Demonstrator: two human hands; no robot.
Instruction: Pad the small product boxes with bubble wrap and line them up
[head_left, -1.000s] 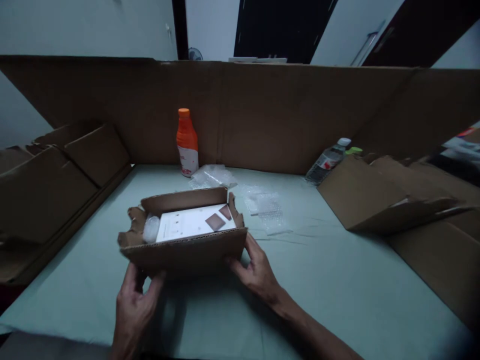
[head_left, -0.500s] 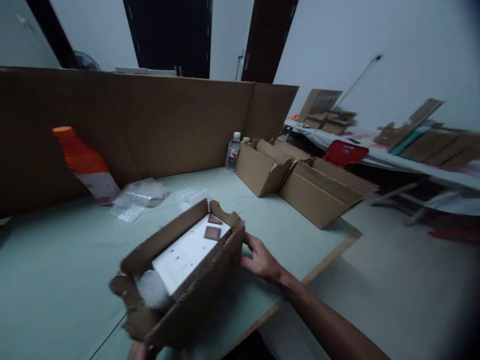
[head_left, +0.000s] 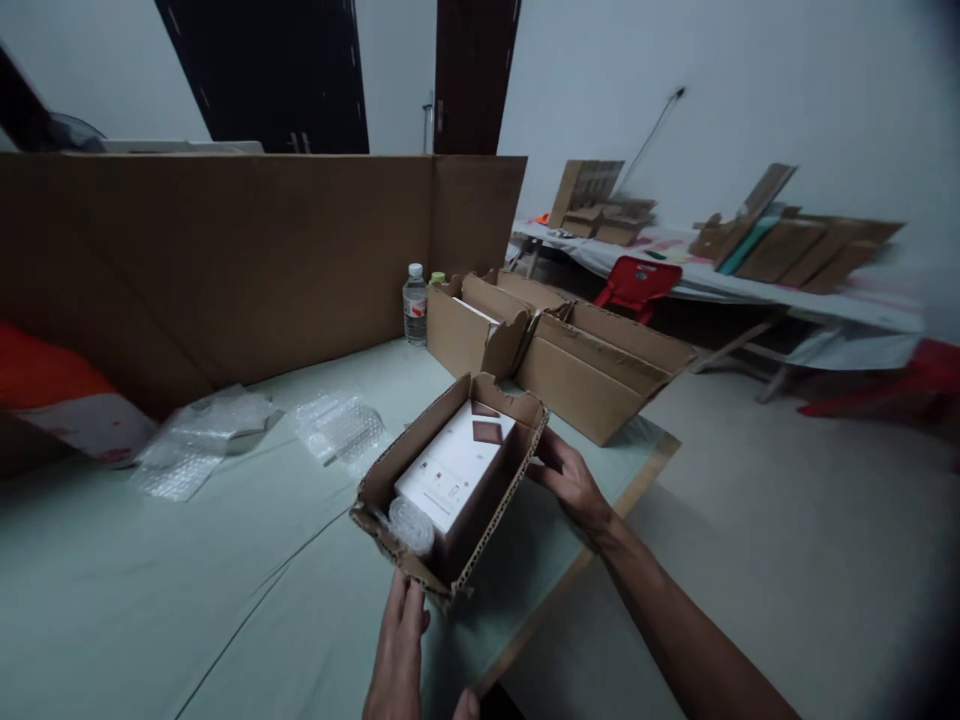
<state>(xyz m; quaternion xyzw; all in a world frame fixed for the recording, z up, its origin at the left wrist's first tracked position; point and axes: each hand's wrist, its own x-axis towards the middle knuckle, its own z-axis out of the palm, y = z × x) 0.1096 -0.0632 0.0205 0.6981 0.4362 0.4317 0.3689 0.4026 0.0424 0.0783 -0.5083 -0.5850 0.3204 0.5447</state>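
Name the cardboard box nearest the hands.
The open box holding a white carton, between the left hand and right hand; the other cardboard boxes stand farther away, untouched.

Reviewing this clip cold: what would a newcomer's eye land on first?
Probably the open cardboard box between the left hand and right hand, with a white printed box and bubble-wrap roll inside. Next, likely the vivid orange-and-white bottle at the left edge, then the red chair beside the far table, upper right.

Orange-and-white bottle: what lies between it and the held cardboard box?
In the head view, two patches lie there: one bubble wrap patch beside the orange-and-white bottle, and a second bubble wrap patch nearer the held cardboard box.
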